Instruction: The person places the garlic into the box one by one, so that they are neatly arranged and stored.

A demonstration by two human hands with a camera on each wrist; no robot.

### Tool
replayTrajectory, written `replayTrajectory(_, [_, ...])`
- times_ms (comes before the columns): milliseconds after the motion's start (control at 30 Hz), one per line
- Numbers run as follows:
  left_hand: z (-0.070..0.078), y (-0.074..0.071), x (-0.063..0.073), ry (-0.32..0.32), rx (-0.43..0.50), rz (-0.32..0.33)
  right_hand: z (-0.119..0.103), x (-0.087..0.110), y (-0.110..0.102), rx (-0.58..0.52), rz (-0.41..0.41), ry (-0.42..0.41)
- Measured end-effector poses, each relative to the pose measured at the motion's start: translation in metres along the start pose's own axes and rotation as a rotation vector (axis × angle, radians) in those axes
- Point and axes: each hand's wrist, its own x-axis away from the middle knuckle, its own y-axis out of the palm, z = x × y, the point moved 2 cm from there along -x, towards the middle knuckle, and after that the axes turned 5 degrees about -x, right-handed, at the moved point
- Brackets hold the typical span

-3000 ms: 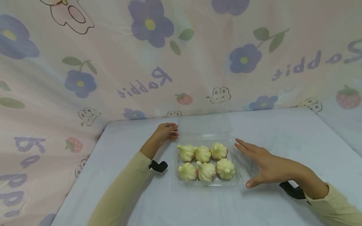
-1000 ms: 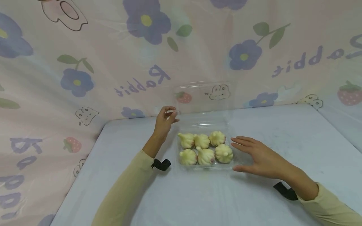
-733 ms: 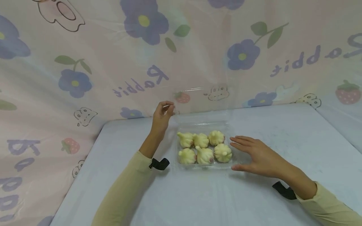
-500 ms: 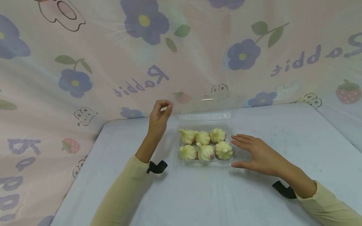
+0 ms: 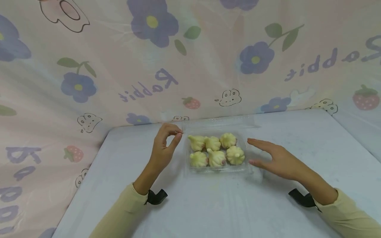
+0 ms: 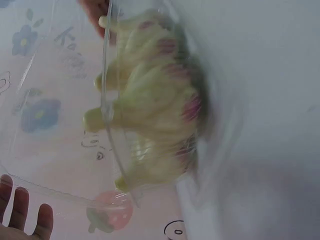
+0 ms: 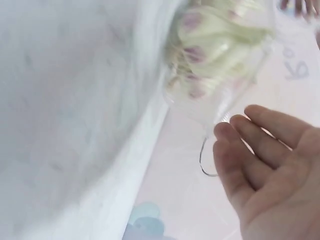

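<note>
A clear plastic clamshell box [image 5: 218, 169] sits on the table, holding several pale garlic bulbs [image 5: 216, 158] with purple-tinged bases, in two rows. Its hinged lid [image 5: 215, 123] is partly raised at the back and tilted forward, hard to see. My left hand [image 5: 163, 147] is at the lid's left edge, thumb and fingers loosely curved; in the left wrist view its fingertips [image 6: 45, 215] are spread apart right by the lid's edge. Beside the box's right wall is my right hand [image 5: 278, 160], fingers extended and thumb apart, nothing in it; the right wrist view shows its palm [image 7: 275, 185].
A white-covered table [image 5: 214, 205] carries the box near its back edge. Directly behind hangs a pink curtain [image 5: 205, 59] printed with flowers and rabbits. Black straps [image 5: 303, 198] are on both wrists, below the sleeves.
The lid, first lying back flat, has swung upright and then forward over the garlic. My left hand rose with it and came lower and nearer. The right hand stayed beside the box.
</note>
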Motion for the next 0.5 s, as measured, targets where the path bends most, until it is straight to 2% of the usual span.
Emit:
replayTrajectory(200, [0.006, 0.000, 0.023, -0.039, 0.019, -0.063, 0.002, 0.004, -0.016, -0.121, 0.104, 0.072])
replayTrajectory(333, [0.008, 0.003, 0.036, -0.071, -0.011, -0.097, 0.003, 0.003, -0.017, -0.151, 0.106, 0.082])
replayTrajectory(500, [0.014, 0.009, 0.043, -0.138, -0.051, -0.133, 0.004, 0.001, -0.018, -0.229, 0.115, 0.079])
